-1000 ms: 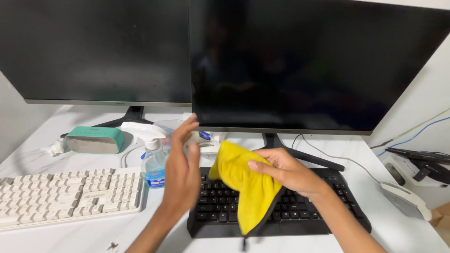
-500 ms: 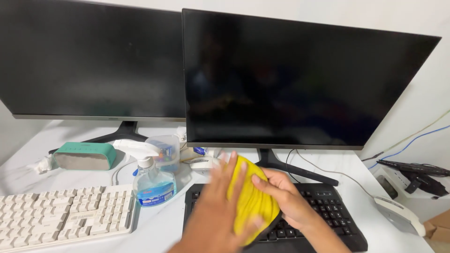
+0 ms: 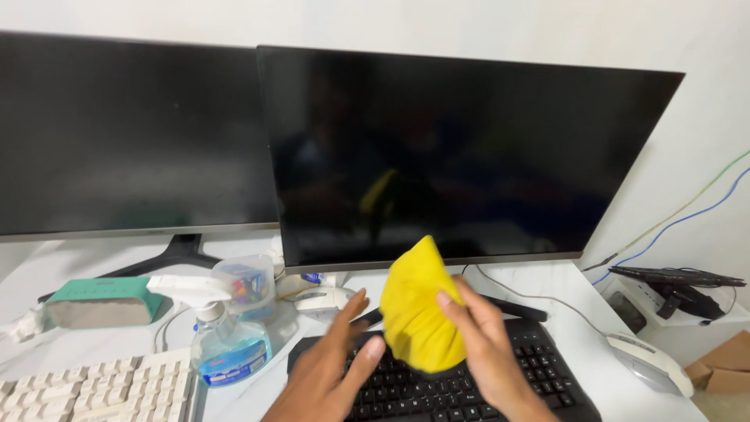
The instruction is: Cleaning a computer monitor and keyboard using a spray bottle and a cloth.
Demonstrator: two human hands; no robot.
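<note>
My right hand (image 3: 488, 348) grips a bunched yellow cloth (image 3: 414, 309) and holds it up just below the lower edge of the right dark monitor (image 3: 469, 156). My left hand (image 3: 332, 375) hovers beside the cloth with fingers spread, its fingertips close to the cloth's left side, holding nothing. Both hands are above a black keyboard (image 3: 531, 375). A spray bottle (image 3: 223, 344) with blue liquid and a white trigger stands to the left of my left hand.
A second dark monitor (image 3: 133, 133) stands at left. A white keyboard (image 3: 101, 391), a teal speaker (image 3: 98, 301), a small clear container (image 3: 246, 285) and a white mouse (image 3: 324, 297) sit on the white desk. Another mouse (image 3: 648, 363) and cables lie at right.
The camera view tilted up. My right hand raised the yellow cloth toward the right monitor's lower edge. My left hand came off the cloth and now hovers beside it.
</note>
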